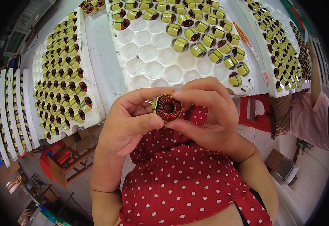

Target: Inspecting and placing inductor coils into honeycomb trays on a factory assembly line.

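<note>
Between my two hands, in front of my chest, is a toroidal coil (169, 108) with dark copper windings around a round hole and yellow tape at its rim. My left hand (130, 122) pinches its left side with thumb and fingers; two thin metal leads poke out there. With thumb and forefinger, my right hand (209, 111) grips the coil's right side. Just beyond my hands lies a white foam tray (147, 52) with round pockets. Several yellow-taped coils (192, 33) fill its far and right pockets, while the nearer left ones hold none.
Another foam tray (91, 75) of coils stands at the left, beside stacked trays (10, 113). A third coil tray (284, 56) is at the right, near another person's arm (315, 71). An orange-and-white brush (251, 49) lies between trays. A red stool (255, 113) stands below the table edge.
</note>
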`<act>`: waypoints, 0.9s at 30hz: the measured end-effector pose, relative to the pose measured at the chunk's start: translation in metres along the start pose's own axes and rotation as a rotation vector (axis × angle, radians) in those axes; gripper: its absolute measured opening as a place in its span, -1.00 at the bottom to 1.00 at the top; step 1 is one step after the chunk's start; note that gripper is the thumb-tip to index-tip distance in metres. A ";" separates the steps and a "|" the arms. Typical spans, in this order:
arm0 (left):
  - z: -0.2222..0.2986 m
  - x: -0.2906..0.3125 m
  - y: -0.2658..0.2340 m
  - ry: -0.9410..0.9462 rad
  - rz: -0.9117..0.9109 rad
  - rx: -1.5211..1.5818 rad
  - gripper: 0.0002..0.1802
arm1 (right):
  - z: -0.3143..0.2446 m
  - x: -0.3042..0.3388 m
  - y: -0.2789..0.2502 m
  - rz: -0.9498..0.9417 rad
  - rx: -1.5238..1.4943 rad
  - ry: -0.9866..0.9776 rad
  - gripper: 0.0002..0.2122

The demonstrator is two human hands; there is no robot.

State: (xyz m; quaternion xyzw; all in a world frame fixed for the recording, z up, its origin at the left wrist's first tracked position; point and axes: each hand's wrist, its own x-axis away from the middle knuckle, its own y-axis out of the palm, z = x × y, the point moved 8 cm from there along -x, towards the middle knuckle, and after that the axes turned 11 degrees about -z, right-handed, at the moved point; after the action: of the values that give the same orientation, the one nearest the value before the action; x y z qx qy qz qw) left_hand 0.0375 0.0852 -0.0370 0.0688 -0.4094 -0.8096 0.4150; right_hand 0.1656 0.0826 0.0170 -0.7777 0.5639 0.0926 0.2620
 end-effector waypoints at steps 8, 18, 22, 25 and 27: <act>0.003 0.004 -0.006 0.051 0.053 -0.064 -0.35 | 0.007 0.000 0.007 0.008 -0.035 0.028 -0.62; 0.011 0.007 -0.005 0.100 0.101 -0.113 -0.42 | -0.002 -0.004 0.012 0.031 0.067 -0.091 -0.71; 0.012 0.009 -0.002 0.097 0.104 -0.136 -0.44 | -0.013 -0.004 0.011 0.003 0.203 -0.158 -0.73; 0.013 0.011 -0.003 0.113 0.156 -0.204 -0.50 | -0.006 -0.003 0.011 0.031 0.144 -0.147 -0.74; 0.013 0.012 -0.005 0.153 0.137 -0.182 -0.62 | -0.004 -0.006 0.010 -0.010 0.136 -0.113 -0.72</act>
State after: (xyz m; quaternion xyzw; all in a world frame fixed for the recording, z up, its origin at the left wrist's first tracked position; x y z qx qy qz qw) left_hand 0.0215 0.0859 -0.0294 0.0643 -0.3050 -0.8054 0.5041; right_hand 0.1533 0.0833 0.0197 -0.7544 0.5493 0.0965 0.3462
